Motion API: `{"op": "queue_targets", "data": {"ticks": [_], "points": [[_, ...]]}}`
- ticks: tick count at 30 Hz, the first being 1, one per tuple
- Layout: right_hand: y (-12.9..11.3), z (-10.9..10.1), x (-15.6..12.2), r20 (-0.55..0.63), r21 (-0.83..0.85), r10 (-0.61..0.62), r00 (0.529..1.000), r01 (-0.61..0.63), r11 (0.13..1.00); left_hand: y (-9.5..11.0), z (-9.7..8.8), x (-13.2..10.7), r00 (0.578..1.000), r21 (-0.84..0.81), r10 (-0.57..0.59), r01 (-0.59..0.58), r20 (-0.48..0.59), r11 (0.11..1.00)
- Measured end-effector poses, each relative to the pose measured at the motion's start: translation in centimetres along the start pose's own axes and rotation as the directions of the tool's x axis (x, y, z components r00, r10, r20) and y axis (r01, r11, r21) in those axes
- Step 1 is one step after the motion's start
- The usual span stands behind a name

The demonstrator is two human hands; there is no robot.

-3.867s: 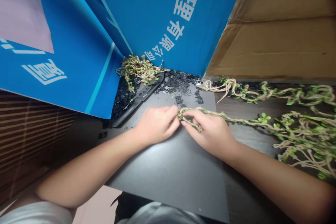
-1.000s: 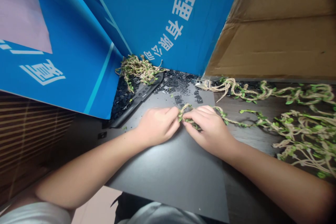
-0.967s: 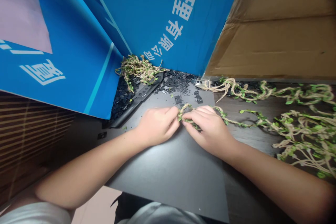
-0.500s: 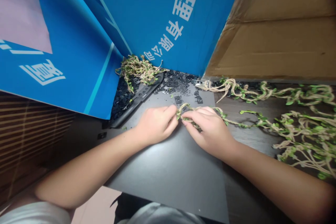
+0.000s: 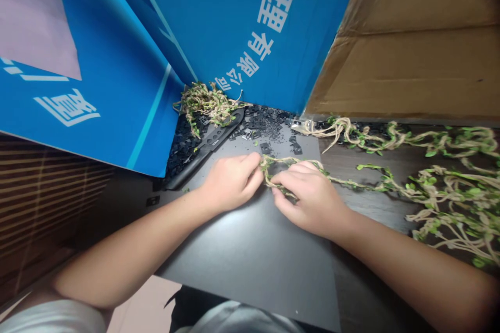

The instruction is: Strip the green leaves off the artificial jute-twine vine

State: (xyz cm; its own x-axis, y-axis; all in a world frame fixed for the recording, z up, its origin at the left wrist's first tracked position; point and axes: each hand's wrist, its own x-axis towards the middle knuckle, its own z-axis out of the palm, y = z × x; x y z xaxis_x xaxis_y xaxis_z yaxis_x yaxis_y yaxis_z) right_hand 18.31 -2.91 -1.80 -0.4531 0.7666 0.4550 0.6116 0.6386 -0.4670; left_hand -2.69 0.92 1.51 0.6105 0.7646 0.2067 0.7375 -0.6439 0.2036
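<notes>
Near the middle of the grey board (image 5: 250,250), my left hand (image 5: 234,182) is closed, pinching one end of a leafy twine garland (image 5: 291,161). My right hand (image 5: 310,195) is closed on the same garland a short way to the right, thumb and fingers pressed together. Between the hands the twine makes a small loop with green leaves. From there it runs right, past my right hand, toward a tangled heap of leafy twine (image 5: 461,197). My fingers partly cover the stretch being held.
A bundle of leafy twine (image 5: 207,104) sits in the far corner beside a long black tool (image 5: 207,148). Small black pieces (image 5: 269,119) lie scattered there. Blue printed panels (image 5: 219,21) stand behind and left; a cardboard box (image 5: 414,62) stands at the right. More twine (image 5: 402,138) stretches along it.
My hands have drawn slightly apart, and the loop of garland between them shows more widely. The rest of the scene stays as it was.
</notes>
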Motion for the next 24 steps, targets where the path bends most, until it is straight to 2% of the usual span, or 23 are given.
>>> {"op": "queue_targets", "data": {"ticks": [8, 13, 18, 24], "points": [[0.05, -0.14, 0.14, -0.063, 0.043, 0.041, 0.997, -0.038, 0.998, 0.11, 0.08, -0.23, 0.986, -0.057, 0.167, -0.167, -0.005, 0.984], [0.17, -0.06, 0.14, -0.101, 0.055, -0.004, 0.995, 0.009, 0.998, 0.15, 0.08, -0.28, 0.987, -0.063, 0.161, -0.16, 0.005, 0.985], [0.19, -0.13, 0.14, -0.073, 0.038, -0.006, 0.997, 0.009, 0.999, 0.19, 0.04, -0.33, 0.99, -0.086, 0.14, -0.139, -0.001, 0.986], [0.24, -0.12, -0.02, -0.116, 0.048, -0.011, 0.993, 0.017, 0.999, 0.32, 0.1, -0.31, 0.989, -0.073, 0.146, -0.146, 0.001, 0.987]]}}
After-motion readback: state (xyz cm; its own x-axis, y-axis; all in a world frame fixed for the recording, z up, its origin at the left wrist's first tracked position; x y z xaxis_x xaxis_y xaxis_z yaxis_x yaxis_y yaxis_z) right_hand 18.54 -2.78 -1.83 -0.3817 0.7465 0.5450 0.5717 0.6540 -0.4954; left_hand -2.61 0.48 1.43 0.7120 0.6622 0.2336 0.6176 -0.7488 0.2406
